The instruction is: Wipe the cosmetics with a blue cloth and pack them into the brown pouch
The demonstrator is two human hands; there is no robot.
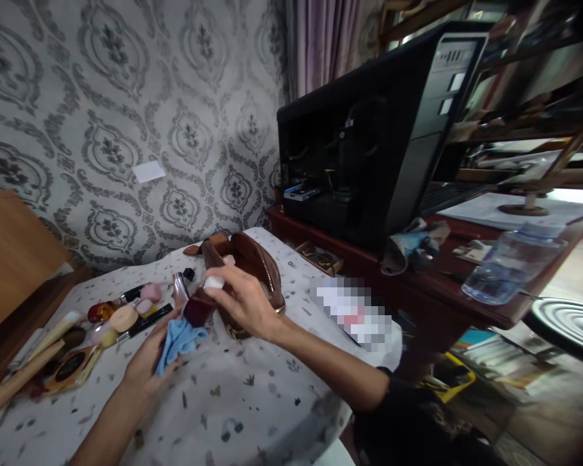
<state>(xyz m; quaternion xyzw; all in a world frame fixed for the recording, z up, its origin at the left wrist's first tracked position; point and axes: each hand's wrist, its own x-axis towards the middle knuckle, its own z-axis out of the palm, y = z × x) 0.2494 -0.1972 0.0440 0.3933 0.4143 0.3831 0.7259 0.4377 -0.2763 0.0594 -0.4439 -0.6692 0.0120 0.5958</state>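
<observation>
Bottle (199,309) tilted, cap (214,283) up-right, base against cloth (177,343); right hand (245,304) grips.

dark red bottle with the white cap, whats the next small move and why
Probably slide the blue cloth up along the side of the dark red bottle. The right hand grips the tilted bottle near its white cap, while the left hand holds the cloth bunched against its lower end, so only that end meets the cloth.

pixelated patch (354,310) unreadable; brush handles (10,382) cut by left edge; bottle (199,307) base hidden in cloth (179,340).
</observation>
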